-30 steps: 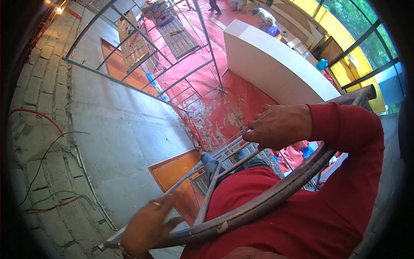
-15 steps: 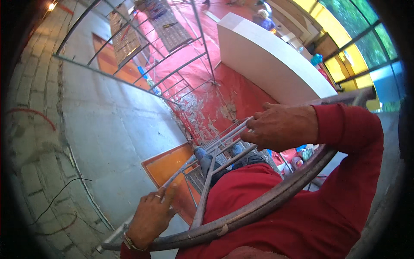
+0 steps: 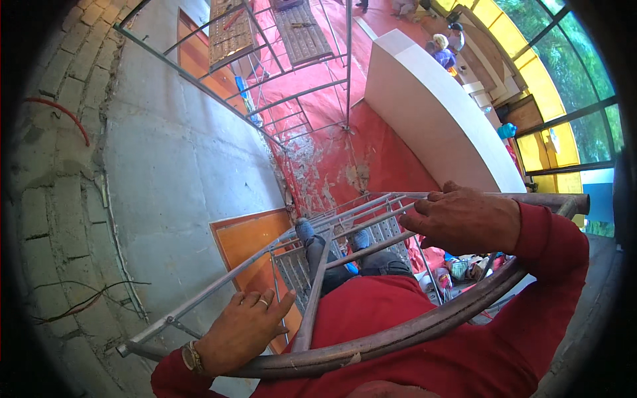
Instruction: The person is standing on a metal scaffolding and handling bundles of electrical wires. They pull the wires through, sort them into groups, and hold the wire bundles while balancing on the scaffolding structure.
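A metal scaffold frame with a thick curved tube (image 3: 398, 337) crosses in front of my red-sleeved torso. My left hand (image 3: 242, 331), with a ring and a wristwatch, lies over its left end near the straight rail (image 3: 212, 292). Its fingers are spread and hold nothing. At the right, my right hand (image 3: 468, 222) rests over the frame's upper bars, fingers loosely bent and slightly apart, not visibly wrapped round a tube. Below the frame, my feet in blue-grey shoes (image 3: 305, 231) stand on perforated metal planks (image 3: 290, 268).
Another scaffold (image 3: 348, 79) with perforated planks (image 3: 302, 33) stands ahead. A white curved partition (image 3: 431, 99) rises from the red-covered floor (image 3: 398, 156). Several people (image 3: 443, 54) are beyond it. On the left are a grey wall (image 3: 179, 159), an orange panel (image 3: 255, 245), blockwork (image 3: 66, 186) and loose wires (image 3: 99, 290).
The view has turned and shifted, so the surroundings sit differently. My left hand's fingers have spread and come off the rail. My right hand's fingers have loosened on the bars.
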### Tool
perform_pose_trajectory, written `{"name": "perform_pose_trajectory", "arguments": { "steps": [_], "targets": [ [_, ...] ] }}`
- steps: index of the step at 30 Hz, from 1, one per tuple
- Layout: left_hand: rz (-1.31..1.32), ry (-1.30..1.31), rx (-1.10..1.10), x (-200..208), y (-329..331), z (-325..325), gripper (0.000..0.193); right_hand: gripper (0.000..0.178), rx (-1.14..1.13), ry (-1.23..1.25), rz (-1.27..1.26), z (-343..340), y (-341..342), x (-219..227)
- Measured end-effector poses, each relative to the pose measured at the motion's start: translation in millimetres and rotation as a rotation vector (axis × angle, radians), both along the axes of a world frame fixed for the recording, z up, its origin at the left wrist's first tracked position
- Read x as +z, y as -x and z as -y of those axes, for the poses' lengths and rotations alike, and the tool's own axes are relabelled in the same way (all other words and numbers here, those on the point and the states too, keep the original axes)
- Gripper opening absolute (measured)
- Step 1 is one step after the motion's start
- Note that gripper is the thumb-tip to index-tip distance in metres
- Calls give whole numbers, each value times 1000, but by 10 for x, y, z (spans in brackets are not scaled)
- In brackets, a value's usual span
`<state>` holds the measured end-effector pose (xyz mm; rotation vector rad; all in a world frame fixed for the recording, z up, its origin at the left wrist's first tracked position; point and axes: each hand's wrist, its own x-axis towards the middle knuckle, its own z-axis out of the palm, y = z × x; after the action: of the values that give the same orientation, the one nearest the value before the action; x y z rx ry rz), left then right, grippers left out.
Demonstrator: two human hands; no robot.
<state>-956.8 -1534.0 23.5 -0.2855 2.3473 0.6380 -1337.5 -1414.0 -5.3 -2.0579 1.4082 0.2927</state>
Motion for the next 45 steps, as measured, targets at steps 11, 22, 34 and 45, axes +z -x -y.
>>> {"name": "perform_pose_trajectory", "arguments": {
  "steps": [11,22,34,45],
  "targets": [
    [28,52,-53,-13,34,-28,63,28,-23,116,62,-69,53,-47],
    [-3,45,-61,-37,20,-35,61,22,-24,206,143,-141,28,-140],
    [103,81,3,-56,57,-137,66,13,-39,519,44,-64,268,-230],
    [9,181,-80,29,101,-207,46,35,-80,199,-9,168,230,-53]
  ]
}}
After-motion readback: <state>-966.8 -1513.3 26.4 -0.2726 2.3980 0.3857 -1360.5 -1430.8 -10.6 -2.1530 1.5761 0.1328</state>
